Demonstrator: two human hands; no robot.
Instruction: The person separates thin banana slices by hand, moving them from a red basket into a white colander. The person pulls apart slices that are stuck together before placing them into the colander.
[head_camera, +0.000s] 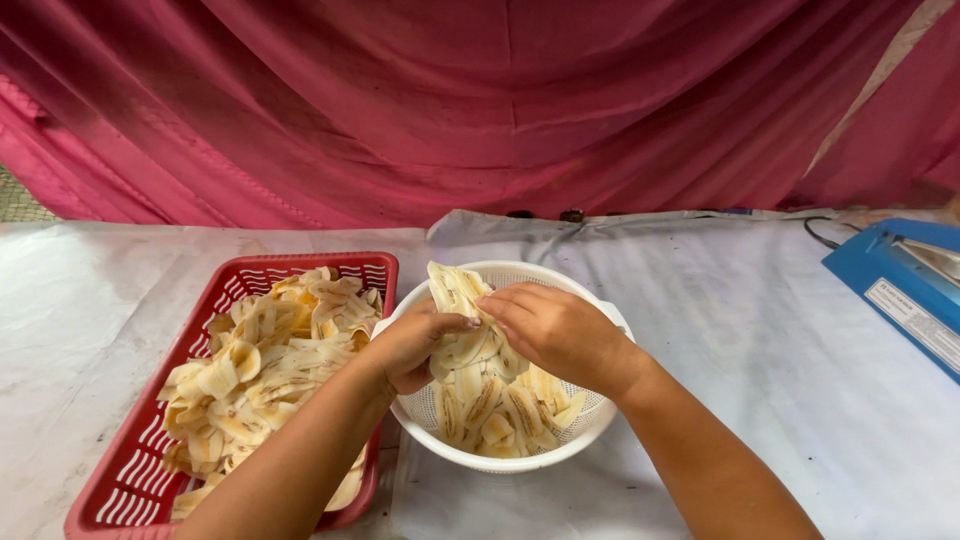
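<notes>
Both hands meet over the white colander (600, 420), left hand (415, 345) and right hand (555, 330) closed on a stack of banana slices (455, 295); red basket (130, 490) just left of it holds more

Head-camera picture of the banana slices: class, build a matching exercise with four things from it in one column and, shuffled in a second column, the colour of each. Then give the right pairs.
Things:
1. basket
2. colander
3. machine at the right edge
4. curtain behind the table

Colours:
A. white
B. blue
C. dark pink
D. red

Pairs: 1-D, 2-A, 3-B, 4-C.

Both the left hand and the right hand grip a stack of banana slices over the colander.
</notes>
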